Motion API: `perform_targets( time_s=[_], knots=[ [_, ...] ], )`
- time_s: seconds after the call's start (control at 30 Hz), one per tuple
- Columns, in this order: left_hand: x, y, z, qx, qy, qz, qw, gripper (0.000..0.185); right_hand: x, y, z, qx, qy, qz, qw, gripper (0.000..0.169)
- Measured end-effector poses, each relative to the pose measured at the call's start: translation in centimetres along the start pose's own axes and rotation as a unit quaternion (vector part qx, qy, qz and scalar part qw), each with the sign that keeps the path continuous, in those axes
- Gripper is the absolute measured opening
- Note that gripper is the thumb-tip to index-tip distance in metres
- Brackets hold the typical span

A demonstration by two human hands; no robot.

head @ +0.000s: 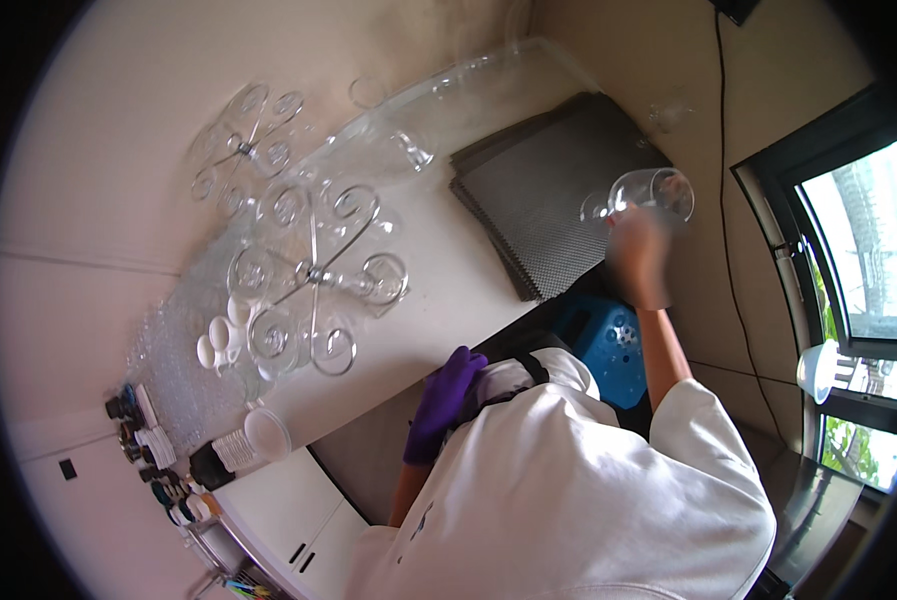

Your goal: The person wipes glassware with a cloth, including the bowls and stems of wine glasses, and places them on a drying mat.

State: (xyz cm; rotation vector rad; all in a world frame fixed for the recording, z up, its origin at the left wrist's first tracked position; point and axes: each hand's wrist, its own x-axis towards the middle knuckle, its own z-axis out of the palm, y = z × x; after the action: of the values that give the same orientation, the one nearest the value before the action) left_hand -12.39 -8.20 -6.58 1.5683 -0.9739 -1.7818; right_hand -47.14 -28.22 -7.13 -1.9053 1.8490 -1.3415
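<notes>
My right hand (639, 251), raised at the right and blurred, is shut on a clear stemmed glass (652, 193), held in front of the wall beside the counter's end. My left hand, in a purple cloth glove (444, 405), rests low near my waist at the counter's front edge; whether it holds anything cannot be seen. Below the glass lies a stack of dark textured mats (561, 187). To the left stand two metal racks with curled arms, the nearer rack (315, 274) and the farther rack (244, 148), with clear glasses around their arms.
White cups (223, 334) stand beside bubble wrap (170, 375) at the counter's left. Stacked white bowls (267, 435) lie at its near left end. A blue plastic stool (613, 360) is under the counter edge. A cable (724, 225) hangs down the wall near the window (861, 255).
</notes>
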Motion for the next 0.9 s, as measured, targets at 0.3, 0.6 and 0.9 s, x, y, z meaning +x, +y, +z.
perform_targets(
  time_s=[0.3, 0.6, 0.9],
  knots=[
    [4.5, 11.8, 5.8, 0.129, 0.086, 0.031, 0.987, 0.023, 7.7, 20.6, -1.1, 0.183, 0.174, 0.241, 0.937, 0.021],
    [6.9, 13.8, 8.1, 0.172, 0.095, 0.087, 0.977, 0.020, 10.2, 23.2, 0.2, 0.096, 0.188, 0.268, 0.940, 0.015],
    [7.6, 15.3, 8.8, 0.196, 0.103, 0.108, 0.969, 0.017, 8.9, 24.7, 1.6, 0.021, 0.176, 0.258, 0.950, 0.021]
  ],
)
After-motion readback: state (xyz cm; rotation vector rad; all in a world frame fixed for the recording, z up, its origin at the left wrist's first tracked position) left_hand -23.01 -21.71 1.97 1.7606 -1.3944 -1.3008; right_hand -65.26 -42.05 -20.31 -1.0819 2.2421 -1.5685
